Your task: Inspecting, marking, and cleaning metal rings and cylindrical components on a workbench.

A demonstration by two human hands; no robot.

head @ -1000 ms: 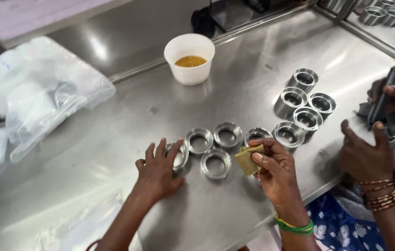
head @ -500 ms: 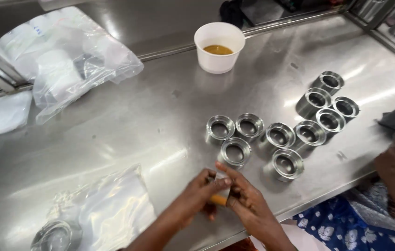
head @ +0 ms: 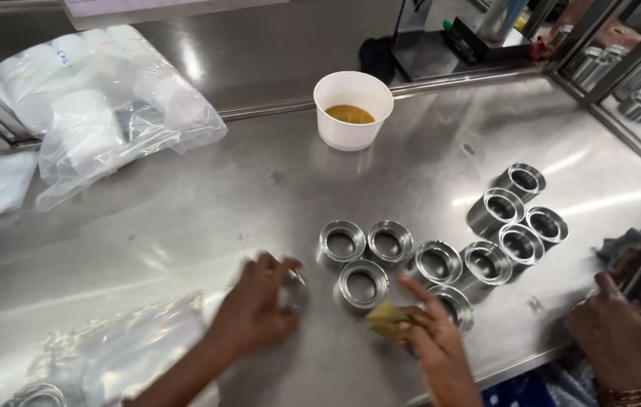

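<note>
My left hand (head: 256, 309) closes on a metal ring (head: 294, 290) at nine o'clock of the ring cluster (head: 363, 283); right hand (head: 430, 339) pinches a yellow sponge (head: 385, 320), ready for wiping

A white cup (head: 353, 109) of amber liquid stood on the steel table (head: 185, 218); clear plastic bags (head: 102, 98) lay at its left; a co-worker's hand (head: 622, 335) rested at right.

Steel table (head: 185, 226) with rings (head: 388, 241), cup (head: 352, 110), bags (head: 102, 105)
</note>
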